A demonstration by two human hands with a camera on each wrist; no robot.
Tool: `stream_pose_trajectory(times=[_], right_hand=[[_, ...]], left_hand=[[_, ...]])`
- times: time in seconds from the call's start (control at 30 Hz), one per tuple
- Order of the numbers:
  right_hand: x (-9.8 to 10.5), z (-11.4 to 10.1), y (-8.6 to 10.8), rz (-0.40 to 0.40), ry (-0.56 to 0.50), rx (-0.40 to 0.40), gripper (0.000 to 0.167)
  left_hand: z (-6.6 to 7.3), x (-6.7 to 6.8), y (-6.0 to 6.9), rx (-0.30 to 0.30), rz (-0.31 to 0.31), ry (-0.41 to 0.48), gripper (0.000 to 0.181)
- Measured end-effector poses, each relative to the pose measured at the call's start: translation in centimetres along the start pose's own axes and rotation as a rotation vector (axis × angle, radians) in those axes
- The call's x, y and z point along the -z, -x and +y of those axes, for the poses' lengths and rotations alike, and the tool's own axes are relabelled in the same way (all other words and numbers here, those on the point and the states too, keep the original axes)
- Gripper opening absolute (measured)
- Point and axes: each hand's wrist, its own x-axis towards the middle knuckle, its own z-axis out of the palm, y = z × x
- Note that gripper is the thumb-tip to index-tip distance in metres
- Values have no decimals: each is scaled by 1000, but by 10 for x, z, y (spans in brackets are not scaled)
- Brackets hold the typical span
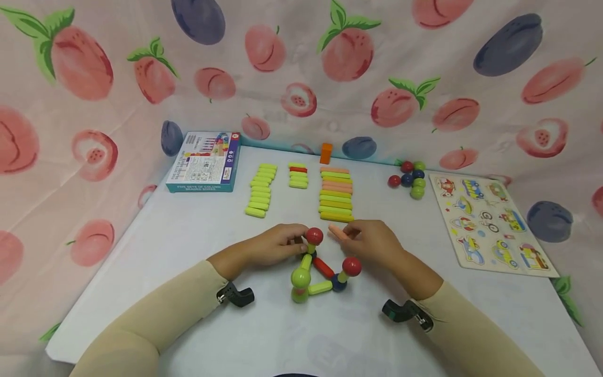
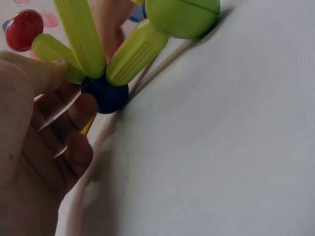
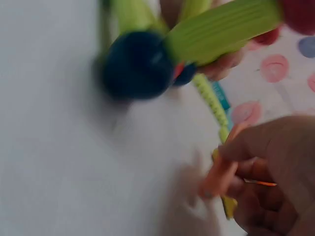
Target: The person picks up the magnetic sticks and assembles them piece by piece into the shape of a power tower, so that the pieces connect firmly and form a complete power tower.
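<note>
A built frame of balls and rods stands on the white table: lime rods [image 1: 321, 287], a red rod [image 1: 323, 267], dark blue balls [image 1: 339, 283], red balls [image 1: 352, 266] on short upright rods and green balls [image 1: 300, 277]. My left hand [image 1: 278, 244] grips its far-left corner; in the left wrist view the thumb lies on a lime rod [image 2: 54, 55] beside the blue ball [image 2: 105, 94]. To the right of the frame, my right hand [image 1: 374, 241] pinches a peach-orange rod [image 1: 338, 232] by one end, apart from the frame. The right wrist view is blurred.
Beyond the hands lie rows of lime rods [image 1: 260, 191], a short row [image 1: 298, 178] with one red rod, and a longer mixed row [image 1: 336, 198]. A box [image 1: 204, 162], an orange block [image 1: 326, 153], loose balls [image 1: 406, 180] and a picture board [image 1: 452, 230] stand farther out.
</note>
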Motion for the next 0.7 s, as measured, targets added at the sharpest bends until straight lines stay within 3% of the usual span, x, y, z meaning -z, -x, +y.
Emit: stream_pose_trajectory(times=[0.13, 0.23, 0.33, 0.53, 0.7], right_hand=[[4, 7, 8, -171, -480, 14, 27], [2, 11, 11, -318, -632, 93, 30], [-2, 12, 11, -396, -678, 143, 31], [-5, 10, 11, -439, -679, 164, 29], [-6, 7, 11, -479, -657, 186, 29]], left_hand=[[-1, 2, -1, -4, 0, -6, 20], [0, 2, 0, -2, 2, 2, 22], [-1, 2, 0, 6, 6, 10, 25], [-1, -1, -1, -8, 14, 19, 28], [-3, -4, -3, -33, 8, -25, 27]])
